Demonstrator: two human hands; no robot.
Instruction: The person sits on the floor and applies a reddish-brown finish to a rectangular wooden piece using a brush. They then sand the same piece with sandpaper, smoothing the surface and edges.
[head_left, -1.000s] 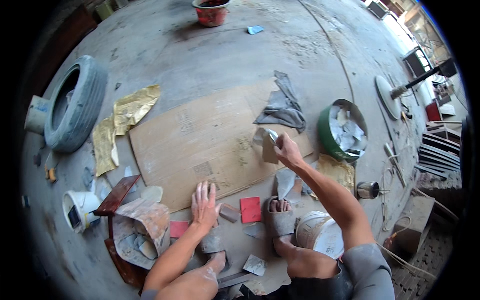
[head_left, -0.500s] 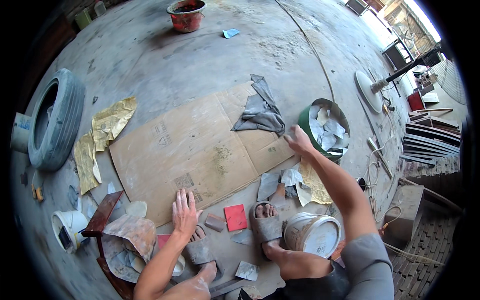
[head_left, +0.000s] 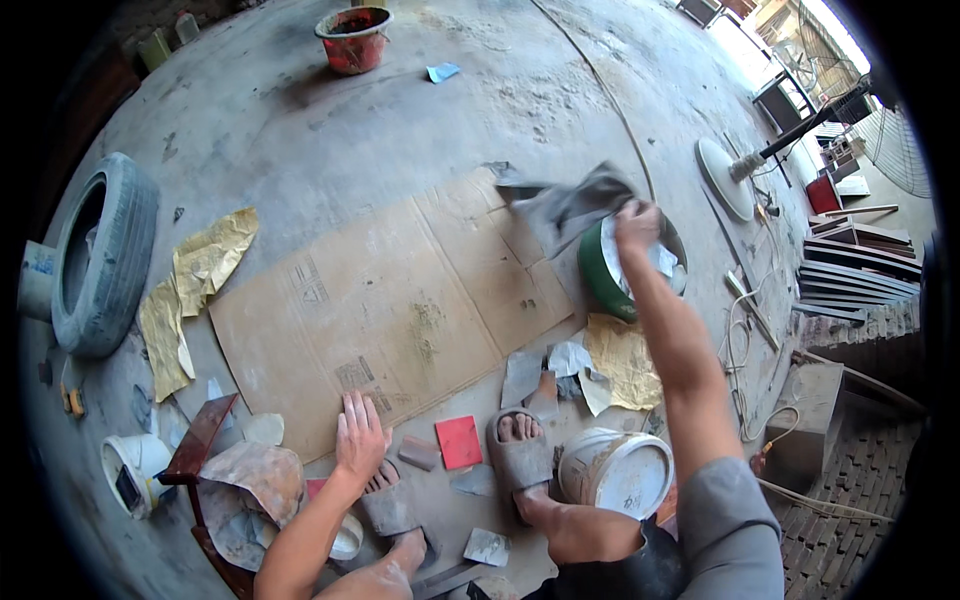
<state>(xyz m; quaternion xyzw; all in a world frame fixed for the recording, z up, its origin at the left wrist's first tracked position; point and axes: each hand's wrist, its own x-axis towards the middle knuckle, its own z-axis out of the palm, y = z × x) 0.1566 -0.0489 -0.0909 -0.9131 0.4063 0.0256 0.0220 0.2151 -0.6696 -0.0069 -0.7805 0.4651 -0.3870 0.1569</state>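
A flattened cardboard sheet (head_left: 380,300) lies on the floor in front of my feet. My left hand (head_left: 362,437) rests flat on its near edge with the fingers stretched out. At the far right corner, my right hand (head_left: 637,228) is closed on a grey cloth (head_left: 578,205), which is lifted, bunched and blurred by motion. Part of the cloth still trails over the cardboard's corner. Just beneath my right hand stands a green round tub (head_left: 606,280) with scraps of paper in it, partly hidden by my forearm.
A tyre (head_left: 105,255) and crumpled gold sandpaper (head_left: 215,255) lie at left. A red bucket (head_left: 354,50) stands at the far side. Near my feet are a red square pad (head_left: 458,443) and a white bucket (head_left: 625,470). At right are a fan base (head_left: 722,180) and cables.
My right hand has moved up and away from the cardboard's right edge, lifting the grey cloth toward the green tub. My left hand stays on the cardboard.
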